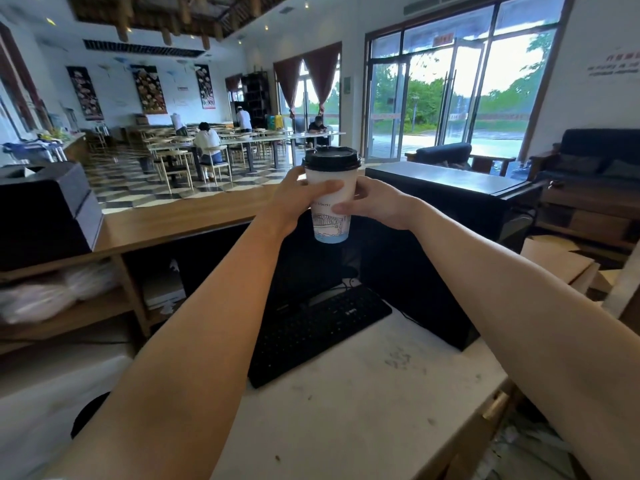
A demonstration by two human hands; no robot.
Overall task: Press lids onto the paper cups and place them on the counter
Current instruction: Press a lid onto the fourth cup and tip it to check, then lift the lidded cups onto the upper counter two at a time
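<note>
Both arms reach forward over the wooden surface (180, 220), lifting one paper cup (330, 206) above it. Its black lid (331, 160) looks seated, so next I judge it goes down upright there. Left grip (298, 199) and right grip (375, 206) wrap the cup's sides.

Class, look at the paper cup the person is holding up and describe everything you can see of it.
The paper cup is tall, white and tapered, with a thin line drawing, small print and a pale blue band at its base. A black plastic lid sits on its rim. It is upright and lifted in the air, above a black keyboard. The left hand and right hand grip its sides.
</note>
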